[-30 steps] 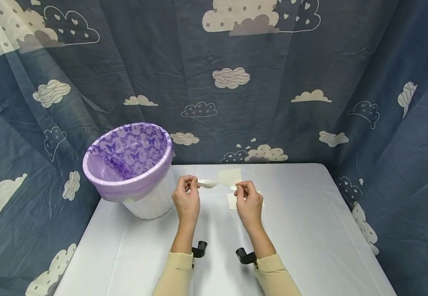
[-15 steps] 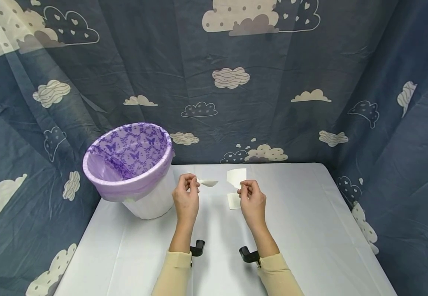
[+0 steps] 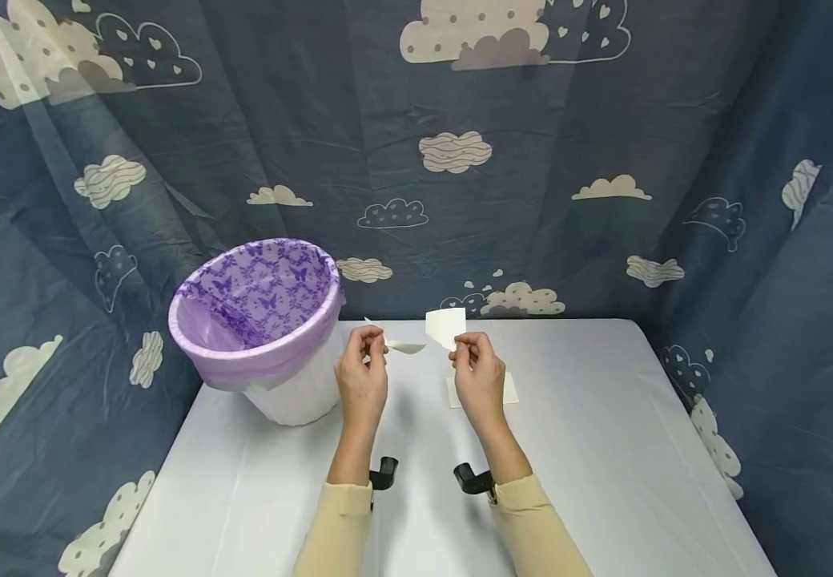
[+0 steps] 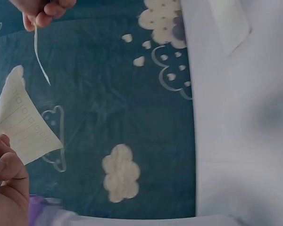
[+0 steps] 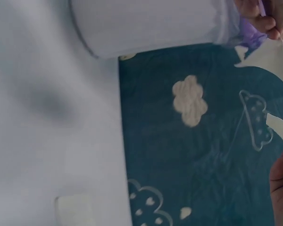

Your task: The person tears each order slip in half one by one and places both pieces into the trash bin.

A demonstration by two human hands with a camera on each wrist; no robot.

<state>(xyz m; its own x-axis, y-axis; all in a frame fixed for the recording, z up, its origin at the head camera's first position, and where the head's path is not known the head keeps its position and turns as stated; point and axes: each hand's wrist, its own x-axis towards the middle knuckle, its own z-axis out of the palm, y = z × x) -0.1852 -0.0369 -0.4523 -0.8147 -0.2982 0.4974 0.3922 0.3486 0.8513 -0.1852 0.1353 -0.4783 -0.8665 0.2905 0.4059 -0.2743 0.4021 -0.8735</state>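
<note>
Left hand (image 3: pixel 361 381) pinched one paper piece (image 4: pixel 26 125), seemingly torn; the right hand (image 3: pixel 480 381) pinched a second piece (image 3: pixel 447 324), near but apart, above the worktop (image 3: pixel 604 449).

Printed paper (image 4: pixel 27 122) in left hand (image 4: pixel 10 181), second piece (image 4: pixel 38 59) edge-on in right hand (image 4: pixel 46 10)

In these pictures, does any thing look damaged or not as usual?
Yes: the left hand pinches one curled piece of paper, and the right hand pinches a separate piece. Their slanting, uneven edges make them look torn. I see nothing spilled.
</note>
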